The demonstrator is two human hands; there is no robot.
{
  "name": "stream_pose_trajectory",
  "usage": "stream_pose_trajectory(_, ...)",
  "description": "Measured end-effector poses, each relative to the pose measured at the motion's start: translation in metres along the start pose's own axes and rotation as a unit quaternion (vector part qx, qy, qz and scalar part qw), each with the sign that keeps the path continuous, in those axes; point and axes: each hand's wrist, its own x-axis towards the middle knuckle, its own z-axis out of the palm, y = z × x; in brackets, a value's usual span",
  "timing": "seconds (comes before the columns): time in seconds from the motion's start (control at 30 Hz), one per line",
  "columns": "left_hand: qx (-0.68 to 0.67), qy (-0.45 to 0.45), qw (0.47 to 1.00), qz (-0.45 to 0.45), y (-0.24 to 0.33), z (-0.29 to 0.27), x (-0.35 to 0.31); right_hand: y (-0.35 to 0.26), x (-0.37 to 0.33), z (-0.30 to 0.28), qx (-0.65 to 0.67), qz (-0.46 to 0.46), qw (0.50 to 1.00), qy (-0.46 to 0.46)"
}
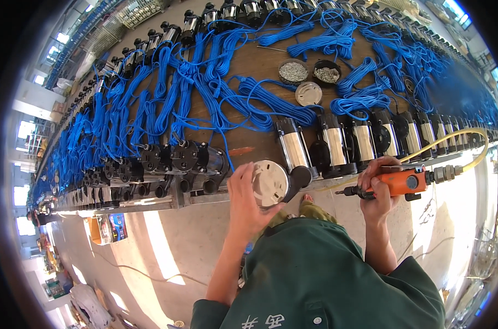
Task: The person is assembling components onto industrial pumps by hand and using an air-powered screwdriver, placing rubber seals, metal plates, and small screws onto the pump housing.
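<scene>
At the near edge of the bench, my left hand [242, 198] is curled around the rim of a cream round cover [271, 183] with slots in its face. A black rounded pump part [300, 177] sits against the cover's right side; the body beneath is hidden. My right hand [378, 189] grips an orange air screwdriver [403, 182], its bit pointing left toward the cover with a gap between them. A yellow air hose [483, 143] runs from the tool's right end. Close behind my hands lies a silver pump [294, 145] with black ends.
Silver-and-black pumps [336, 140] line the near edge, with black pump ends [188, 158] at left. Bundled blue cables [205, 98] cover much of the wooden bench [262, 60]. Two bowls of small parts [293, 72] and a loose cream disc [308, 94] lie mid-bench. A carton [102, 229] is on the floor.
</scene>
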Motion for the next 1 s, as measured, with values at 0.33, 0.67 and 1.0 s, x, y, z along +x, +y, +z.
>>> stream_pose_trajectory(0.33,-0.023,0.090,0.995,-0.045,-0.002,0.029,-0.019,0.002,-0.001,-0.002,-0.009,0.017,1.000,0.022)
stream_pose_trajectory(0.67,-0.013,0.139,0.988,-0.065,0.006,0.036,-0.017,0.006,0.001,0.007,-0.011,0.040,0.998,0.040)
stream_pose_trajectory(1.0,-0.032,0.116,0.992,-0.043,0.002,0.033,-0.012,0.010,0.001,0.008,-0.015,0.063,0.997,0.043)
